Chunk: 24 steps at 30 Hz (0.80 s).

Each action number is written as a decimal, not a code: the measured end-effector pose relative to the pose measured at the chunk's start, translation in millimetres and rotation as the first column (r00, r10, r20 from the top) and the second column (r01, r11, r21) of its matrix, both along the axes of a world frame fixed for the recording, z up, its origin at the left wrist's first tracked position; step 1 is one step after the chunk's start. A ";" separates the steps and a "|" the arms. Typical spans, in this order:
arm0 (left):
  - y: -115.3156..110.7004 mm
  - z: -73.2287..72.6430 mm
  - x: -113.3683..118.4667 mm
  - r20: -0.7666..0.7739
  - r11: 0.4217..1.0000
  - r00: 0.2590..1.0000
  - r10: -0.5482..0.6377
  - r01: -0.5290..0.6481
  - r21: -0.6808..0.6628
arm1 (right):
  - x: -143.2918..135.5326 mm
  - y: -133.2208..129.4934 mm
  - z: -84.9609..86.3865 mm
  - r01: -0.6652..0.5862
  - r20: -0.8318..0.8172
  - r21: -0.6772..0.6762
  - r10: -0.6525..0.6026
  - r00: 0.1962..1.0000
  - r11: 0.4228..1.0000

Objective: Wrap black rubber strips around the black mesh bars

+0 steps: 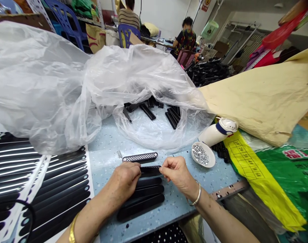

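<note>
"What did the fingers have?"

"The left hand (126, 179) pinched a black strip (150, 171) near the tabletop's (103, 148) front edge. The right thumb and forefinger (166, 168) closed at its right end; whether they also held a small bit was unclear."

"What looked done, and what was left?"

"One lattice-faced strip (141, 157) lay just beyond, its ends apparently fitted. Plain strips (146, 205) lay nearer the front edge, seemingly unfitted. No total could be told."

"And around them?"

"A bowl (212, 161) of shiny bits (200, 153) sat toward the right edge, beside a white bottle (205, 135). Rows of strips (60, 189) filled the left. Clear plastic (143, 67) billowed across the back; two people (185, 38) sat farther off."
</note>
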State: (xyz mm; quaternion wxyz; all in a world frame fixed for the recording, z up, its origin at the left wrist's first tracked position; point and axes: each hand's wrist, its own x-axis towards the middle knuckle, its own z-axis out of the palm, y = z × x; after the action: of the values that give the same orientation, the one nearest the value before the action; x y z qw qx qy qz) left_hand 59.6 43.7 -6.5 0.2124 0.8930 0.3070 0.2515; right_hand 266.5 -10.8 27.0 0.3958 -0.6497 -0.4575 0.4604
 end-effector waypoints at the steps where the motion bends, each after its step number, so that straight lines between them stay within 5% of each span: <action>1: 0.2 0.7 0.4 0.001 1.000 1.000 0.000 0.000 0.003 | 1.3 -0.2 -3.6 0.010 0.006 -0.013 -0.010 1.000 1.000; 13: 0.1 -2.3 -0.9 0.023 1.000 1.000 0.000 0.001 -0.024 | 6.0 6.6 -28.4 0.018 0.209 0.059 -0.030 0.977 0.998; 24: 1.8 -2.8 0.1 0.064 0.999 0.997 -0.036 0.035 0.015 | 5.0 4.3 -33.0 -0.051 0.379 0.145 -0.008 0.925 0.988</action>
State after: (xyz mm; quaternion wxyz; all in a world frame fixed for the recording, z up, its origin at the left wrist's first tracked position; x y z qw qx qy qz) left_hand 59.8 45.5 -9.4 0.2205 0.8911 0.2824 0.2784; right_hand 271.5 -6.5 -5.9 0.3433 -0.6892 -0.5661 0.2945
